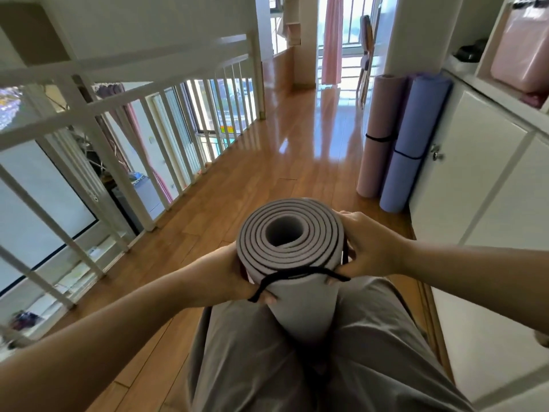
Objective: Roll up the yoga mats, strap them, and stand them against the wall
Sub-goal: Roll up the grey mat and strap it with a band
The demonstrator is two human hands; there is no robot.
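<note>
Mat (292,248) upright between thighs, strap (297,273) round its top edge; left hand (228,275) and right hand (368,248) each pinch strap. Open floor (267,179) between railing (124,135) and cabinet (475,162).

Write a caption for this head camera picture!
Left hand and right hand grip the rolled grey mat and black strap; pink mat and purple mat stand by the white cabinet.
</note>
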